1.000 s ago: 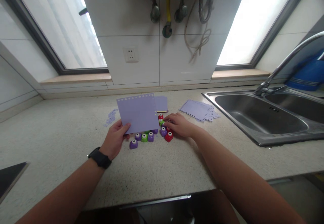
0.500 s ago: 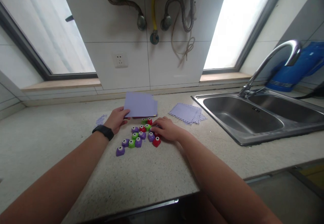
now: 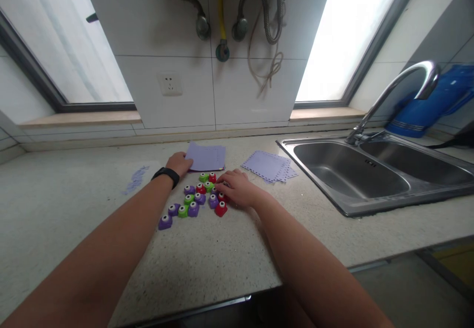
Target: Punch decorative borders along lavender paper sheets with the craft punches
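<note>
My left hand, with a black watch on its wrist, rests at the left edge of a lilac paper sheet that lies flat on the speckled countertop. My right hand lies palm down over the right end of a cluster of several small paper punches in purple, green and red, its fingers touching them. Whether it grips one is hidden by the hand.
A stack of lilac sheets with punched edges lies right of the hands. A steel sink with a curved tap is further right. Paper scraps lie at the left. Hoses and a wall socket are behind.
My left hand has lowered the lilac sheet from upright in the air and laid it flat at the back of the counter. My right hand stayed on the punches.
</note>
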`<move>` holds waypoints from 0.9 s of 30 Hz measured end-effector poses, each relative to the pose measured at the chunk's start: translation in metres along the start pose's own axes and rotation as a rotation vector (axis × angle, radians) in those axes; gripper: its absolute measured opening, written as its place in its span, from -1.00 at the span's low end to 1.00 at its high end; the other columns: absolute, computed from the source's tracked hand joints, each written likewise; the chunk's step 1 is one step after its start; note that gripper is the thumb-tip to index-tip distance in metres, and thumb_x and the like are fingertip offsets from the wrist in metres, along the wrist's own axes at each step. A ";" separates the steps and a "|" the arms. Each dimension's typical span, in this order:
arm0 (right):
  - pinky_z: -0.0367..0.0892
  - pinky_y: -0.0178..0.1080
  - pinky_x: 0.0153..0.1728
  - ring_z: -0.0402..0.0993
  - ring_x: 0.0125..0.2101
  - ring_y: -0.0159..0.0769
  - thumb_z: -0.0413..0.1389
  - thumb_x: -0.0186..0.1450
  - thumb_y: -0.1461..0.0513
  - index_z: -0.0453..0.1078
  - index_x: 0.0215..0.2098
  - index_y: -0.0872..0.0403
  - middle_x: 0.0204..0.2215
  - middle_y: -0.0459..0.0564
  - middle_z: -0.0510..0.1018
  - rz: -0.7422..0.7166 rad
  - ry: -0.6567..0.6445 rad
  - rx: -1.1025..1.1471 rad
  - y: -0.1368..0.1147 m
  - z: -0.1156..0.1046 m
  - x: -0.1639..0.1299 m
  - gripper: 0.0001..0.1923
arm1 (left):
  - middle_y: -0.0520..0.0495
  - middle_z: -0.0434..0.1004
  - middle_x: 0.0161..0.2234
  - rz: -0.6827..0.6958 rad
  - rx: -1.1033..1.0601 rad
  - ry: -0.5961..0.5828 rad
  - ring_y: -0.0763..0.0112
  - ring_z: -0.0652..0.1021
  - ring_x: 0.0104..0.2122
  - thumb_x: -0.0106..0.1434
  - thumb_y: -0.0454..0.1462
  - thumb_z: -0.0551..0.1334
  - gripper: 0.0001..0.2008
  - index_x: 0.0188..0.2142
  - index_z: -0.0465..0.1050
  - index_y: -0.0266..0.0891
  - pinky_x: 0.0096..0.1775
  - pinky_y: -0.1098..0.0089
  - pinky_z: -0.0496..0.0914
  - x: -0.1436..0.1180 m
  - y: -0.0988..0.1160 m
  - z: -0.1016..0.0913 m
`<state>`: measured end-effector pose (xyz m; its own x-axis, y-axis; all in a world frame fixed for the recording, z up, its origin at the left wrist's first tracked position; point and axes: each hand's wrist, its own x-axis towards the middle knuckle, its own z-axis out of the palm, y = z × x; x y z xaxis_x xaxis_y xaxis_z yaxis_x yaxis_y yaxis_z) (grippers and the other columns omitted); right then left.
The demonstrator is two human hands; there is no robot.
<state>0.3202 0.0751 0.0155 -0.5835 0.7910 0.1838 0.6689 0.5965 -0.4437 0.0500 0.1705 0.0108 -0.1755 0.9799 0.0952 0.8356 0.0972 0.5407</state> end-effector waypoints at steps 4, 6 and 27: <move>0.13 0.04 0.09 0.32 0.02 -0.02 -0.01 0.50 -0.03 0.53 -0.04 -0.02 -0.01 0.06 0.55 0.016 -0.004 -0.007 0.000 -0.001 0.000 -0.63 | -0.27 0.58 -0.05 0.031 0.166 0.050 0.08 0.56 -0.02 0.30 -0.12 0.28 -0.62 0.00 0.50 -0.33 0.05 0.09 0.38 0.000 -0.002 0.005; 0.14 0.03 0.08 0.31 0.02 -0.01 -0.01 0.50 -0.04 0.52 -0.04 -0.02 -0.01 0.05 0.55 0.021 0.001 -0.007 0.000 -0.001 0.000 -0.63 | -0.33 0.57 -0.02 0.037 0.221 0.058 0.00 0.56 0.01 0.30 -0.08 0.24 -0.55 0.06 0.48 -0.33 0.04 0.07 0.38 0.000 -0.005 0.007; 0.44 -0.16 -0.34 0.51 -0.39 -0.31 0.09 0.41 0.11 0.50 -0.12 0.06 -0.30 0.04 0.60 0.056 0.764 0.663 -0.026 -0.064 -0.024 -0.77 | -0.16 0.54 -0.19 0.144 -0.373 -0.095 0.04 0.55 -0.20 0.03 -0.03 0.45 -0.65 -0.17 0.65 -0.01 -0.15 0.16 0.45 -0.237 -0.003 -0.086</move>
